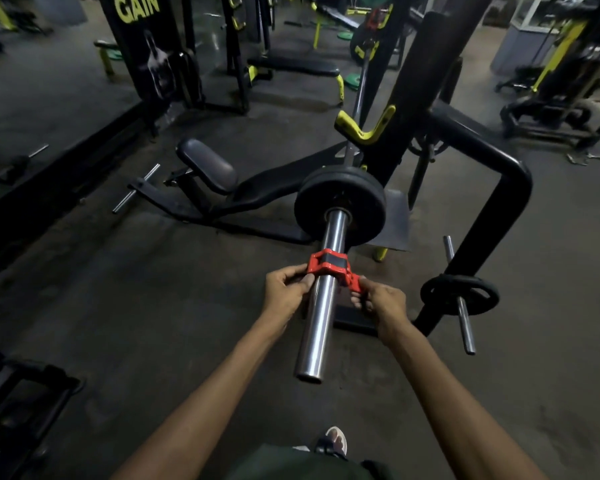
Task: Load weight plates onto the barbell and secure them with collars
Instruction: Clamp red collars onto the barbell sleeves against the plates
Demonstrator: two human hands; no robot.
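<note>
My left hand (284,292) and right hand (381,303) both pinch the red plastic clamp collar (329,266) around the chrome barbell sleeve (321,306), apart from the black round weight plates (340,202).

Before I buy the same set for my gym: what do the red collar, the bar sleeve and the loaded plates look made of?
Red collar: looks like moulded plastic, matte, with a black pad inset. Bar sleeve: polished metal, probably chromed steel, given its mirror-like streaks. Plates: dull black with rounded edges, likely rubber-coated, though painted iron is possible.

Both hands (286,292) (381,301) grip red collar (329,266) on sleeve (321,313).
</note>
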